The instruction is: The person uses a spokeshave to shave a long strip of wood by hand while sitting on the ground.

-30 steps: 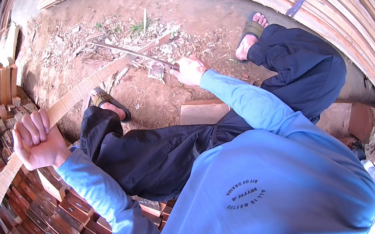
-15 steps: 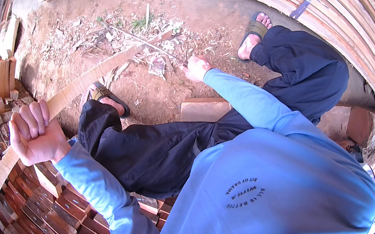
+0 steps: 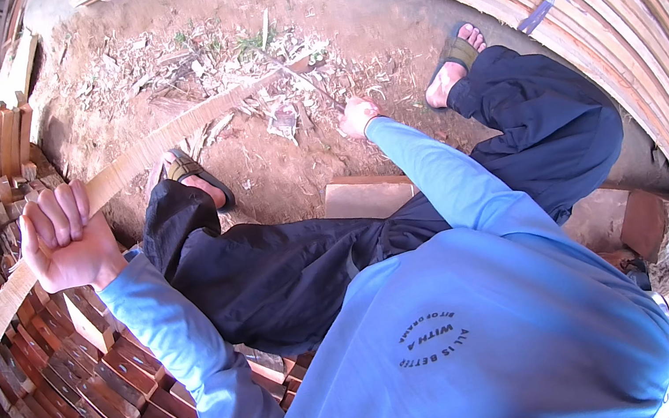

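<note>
On my feed, the left hand [image 3: 71, 236] grips a pale wooden strip [image 3: 161, 137]; the right hand [image 3: 358, 118] clasps a slender tool [image 3: 315, 87], crossing near the strip's far end.

My long wood strip [image 3: 145, 151] is pale yellow with thin lines across it. My shirt [image 3: 517, 329] is blue with a ring of dark letters, my pants [image 3: 290, 261] are very dark blue, my sandals [image 3: 461, 54] olive green. The wood blocks [image 3: 109, 401] are mostly reddish brown.
</note>
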